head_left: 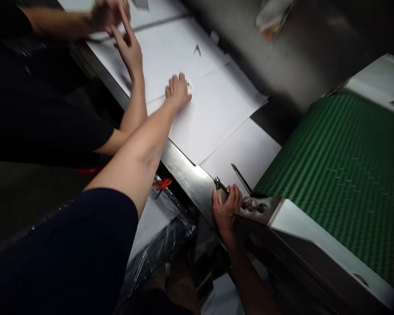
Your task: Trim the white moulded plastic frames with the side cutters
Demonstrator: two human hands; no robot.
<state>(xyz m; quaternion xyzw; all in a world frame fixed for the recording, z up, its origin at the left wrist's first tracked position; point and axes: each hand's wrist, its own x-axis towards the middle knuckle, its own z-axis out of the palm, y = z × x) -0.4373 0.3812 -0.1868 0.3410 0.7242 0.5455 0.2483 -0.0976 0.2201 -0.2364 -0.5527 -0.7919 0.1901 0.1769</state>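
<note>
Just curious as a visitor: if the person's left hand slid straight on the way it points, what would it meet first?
The left hand would cross bare white sheet, then likely reach the small dark object; depth is unclear.

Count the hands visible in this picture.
4. The person's left hand rests on the white sheets; their right hand grips a small tool at the table edge. A co-worker's hand and a second, blurred hand are at top left. Others may lie outside view.
</note>
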